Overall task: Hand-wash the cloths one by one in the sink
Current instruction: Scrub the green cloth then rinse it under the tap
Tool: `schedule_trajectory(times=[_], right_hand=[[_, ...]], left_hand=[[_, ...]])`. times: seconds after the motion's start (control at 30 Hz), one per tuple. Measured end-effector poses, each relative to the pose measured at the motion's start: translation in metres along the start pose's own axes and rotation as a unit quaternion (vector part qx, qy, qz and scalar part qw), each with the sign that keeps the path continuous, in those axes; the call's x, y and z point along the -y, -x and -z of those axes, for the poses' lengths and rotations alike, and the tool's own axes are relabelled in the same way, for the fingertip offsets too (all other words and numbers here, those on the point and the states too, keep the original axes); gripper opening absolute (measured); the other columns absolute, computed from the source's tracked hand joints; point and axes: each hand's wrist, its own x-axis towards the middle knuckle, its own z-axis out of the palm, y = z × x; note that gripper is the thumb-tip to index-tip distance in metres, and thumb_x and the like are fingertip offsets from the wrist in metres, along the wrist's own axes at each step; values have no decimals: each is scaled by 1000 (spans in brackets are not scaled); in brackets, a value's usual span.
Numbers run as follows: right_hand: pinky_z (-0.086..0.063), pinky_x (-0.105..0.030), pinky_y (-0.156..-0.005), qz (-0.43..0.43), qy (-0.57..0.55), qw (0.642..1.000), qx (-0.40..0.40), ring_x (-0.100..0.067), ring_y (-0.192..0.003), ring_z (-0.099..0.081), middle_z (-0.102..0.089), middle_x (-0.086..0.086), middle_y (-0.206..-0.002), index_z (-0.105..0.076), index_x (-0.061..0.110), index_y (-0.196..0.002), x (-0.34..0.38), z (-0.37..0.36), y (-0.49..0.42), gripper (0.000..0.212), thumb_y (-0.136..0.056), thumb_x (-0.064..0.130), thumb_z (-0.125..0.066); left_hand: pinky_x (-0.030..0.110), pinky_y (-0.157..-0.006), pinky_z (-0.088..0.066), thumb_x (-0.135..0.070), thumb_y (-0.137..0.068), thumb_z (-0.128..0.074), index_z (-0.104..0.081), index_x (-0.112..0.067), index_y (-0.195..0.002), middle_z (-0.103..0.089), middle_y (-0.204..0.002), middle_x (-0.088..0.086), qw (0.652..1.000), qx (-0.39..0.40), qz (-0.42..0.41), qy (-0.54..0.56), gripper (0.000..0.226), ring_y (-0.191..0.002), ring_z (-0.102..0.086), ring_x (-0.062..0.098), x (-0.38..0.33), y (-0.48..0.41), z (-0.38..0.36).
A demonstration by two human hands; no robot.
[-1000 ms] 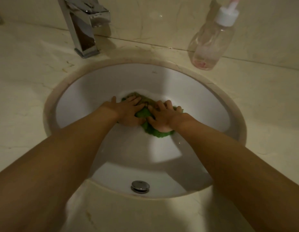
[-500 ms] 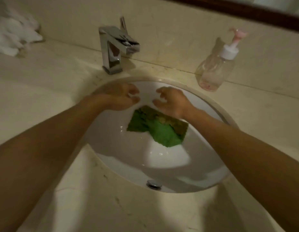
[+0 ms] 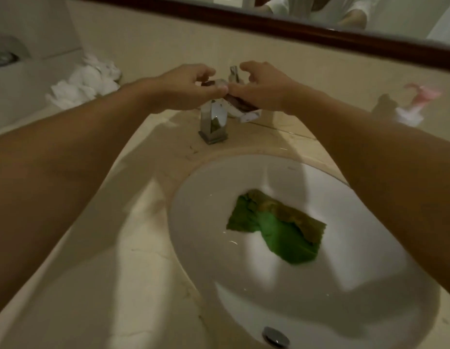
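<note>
A wet green cloth [image 3: 276, 230], browner along its far edge, lies crumpled on the far slope of the white sink [image 3: 193, 238], with no hand on it. Both my hands are raised over the chrome tap [image 3: 213, 119] behind the basin. My left hand [image 3: 183, 86] and my right hand [image 3: 264, 86] have loosely curled fingers. Their thumbs meet on top of the spout. The tap's lever [image 3: 234, 71] stands free between the fingertips. No water is seen running.
A heap of white cloths [image 3: 85, 81] lies on the counter at the far left. A blurred clear pump bottle [image 3: 415, 107] with a pink top stands at the far right. A chrome fitting [image 3: 275, 337] sits at the basin's near wall. A dark-framed mirror [image 3: 269, 26] runs above.
Both hands let go of the green cloth, rose out of the basin and moved back to the tap. The cloth stays in the sink. The view tilted up and left.
</note>
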Motion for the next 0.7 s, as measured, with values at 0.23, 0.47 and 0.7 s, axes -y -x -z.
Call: schedule_trajectory(times=[0.23,0.47,0.7], right_hand=[[-32,-49,-120,33,91,994,59,-36,-145,-38,-29,-12,-162,-23,33,-163,-19,13,-29,94,-87,84,-45],[-31,-56,-117,20,151,987,55,-40,-147,-32,-27,-10,-163,-28,37,-160,-17,17,-33,103,-77,96,-38],[-35,-56,-114,-56,89,990,95,-41,-150,-29,-21,-12,-169,-23,33,-163,-9,19,-16,108,-76,94,-42]], left_hand=[[49,-100,-40,-80,-70,-53,-29,-45,-153,-34,-159,-10,994,101,37,11,93,-143,-35,25,9,-24,11],[34,-75,-38,-73,-87,-51,-56,-63,-115,-47,-124,-9,993,112,17,-34,30,-110,-43,19,15,-29,15],[45,-113,-32,-68,-86,-56,-25,-35,-156,-37,-158,1,995,71,14,-66,84,-142,-38,25,2,-21,14]])
